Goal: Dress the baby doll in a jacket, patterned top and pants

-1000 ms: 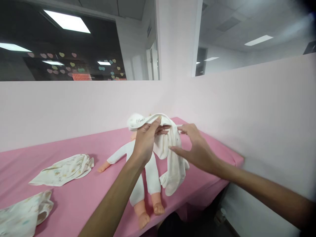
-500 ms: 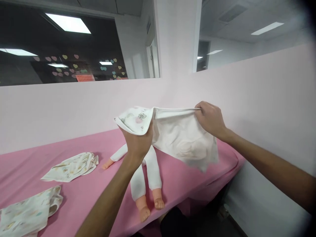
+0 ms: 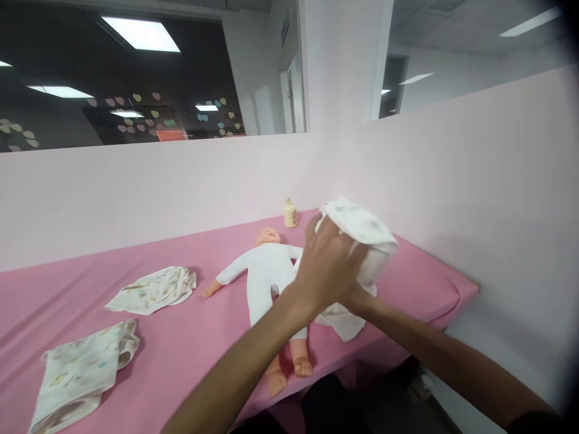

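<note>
My left hand (image 3: 328, 259) is closed on a white baby cloth (image 3: 362, 222) with a faint print, its top flap folded over the fingers. My right hand (image 3: 357, 296) is beneath it, close against my left wrist and closed in the bunched cloth, its fingers mostly hidden. The lower part of the cloth hangs above the bed near the doll's side. A baby doll (image 3: 266, 271) in a white bodysuit lies on its back just left of my hands, one arm out to the left. My left forearm covers part of its legs.
A pink-covered bed (image 3: 190, 361) stands against pale walls at the back and right. Two printed baby cloths, one crumpled (image 3: 156, 290) and one folded (image 3: 84, 367), lie on its left. A small cream bottle (image 3: 290, 214) stands behind the doll's head.
My hands have come together on the right, bunching the cloth that was stretched between them. My left hand moved right, uncovering the doll's head and body and the bottle.
</note>
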A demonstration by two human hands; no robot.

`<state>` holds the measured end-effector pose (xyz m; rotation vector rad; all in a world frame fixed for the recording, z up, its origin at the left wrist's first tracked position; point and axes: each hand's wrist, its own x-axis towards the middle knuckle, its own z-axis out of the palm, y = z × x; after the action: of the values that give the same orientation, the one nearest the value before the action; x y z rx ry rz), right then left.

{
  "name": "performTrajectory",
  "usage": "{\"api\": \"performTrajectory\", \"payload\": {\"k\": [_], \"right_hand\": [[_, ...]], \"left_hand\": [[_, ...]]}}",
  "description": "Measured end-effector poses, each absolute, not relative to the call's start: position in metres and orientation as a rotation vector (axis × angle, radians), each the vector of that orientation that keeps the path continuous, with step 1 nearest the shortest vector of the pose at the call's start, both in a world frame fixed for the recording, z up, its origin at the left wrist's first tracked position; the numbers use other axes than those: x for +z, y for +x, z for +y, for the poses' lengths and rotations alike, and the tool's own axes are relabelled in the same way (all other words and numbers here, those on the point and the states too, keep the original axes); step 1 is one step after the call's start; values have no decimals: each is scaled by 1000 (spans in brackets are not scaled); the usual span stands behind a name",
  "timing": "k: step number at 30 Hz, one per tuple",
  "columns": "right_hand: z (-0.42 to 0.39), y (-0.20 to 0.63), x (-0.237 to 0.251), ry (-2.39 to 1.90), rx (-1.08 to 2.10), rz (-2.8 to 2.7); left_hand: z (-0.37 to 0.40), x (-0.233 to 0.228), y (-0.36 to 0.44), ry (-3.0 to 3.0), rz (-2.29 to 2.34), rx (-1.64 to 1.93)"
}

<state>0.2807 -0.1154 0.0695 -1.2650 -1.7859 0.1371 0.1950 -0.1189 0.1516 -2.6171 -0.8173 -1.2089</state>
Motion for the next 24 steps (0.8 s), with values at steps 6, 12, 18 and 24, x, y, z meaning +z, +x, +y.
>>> {"api": "performTrajectory", "payload": {"k": [6, 12, 18, 24], "right_hand": [[-84, 289, 100, -863, 772, -1345], [-77, 289, 137, -574, 873, -1077], [-103, 270, 151, -587, 486, -1312], [-107, 288, 142, -659, 290, -1202]], "left_hand": [[-124, 117, 168, -2635, -1102, -1323], [-111, 89, 157, -2715, -1598, -1529], [-86, 101, 177, -2658, -1513, -1515], [-62, 105, 165, -2511, -1532, -1265]]}}
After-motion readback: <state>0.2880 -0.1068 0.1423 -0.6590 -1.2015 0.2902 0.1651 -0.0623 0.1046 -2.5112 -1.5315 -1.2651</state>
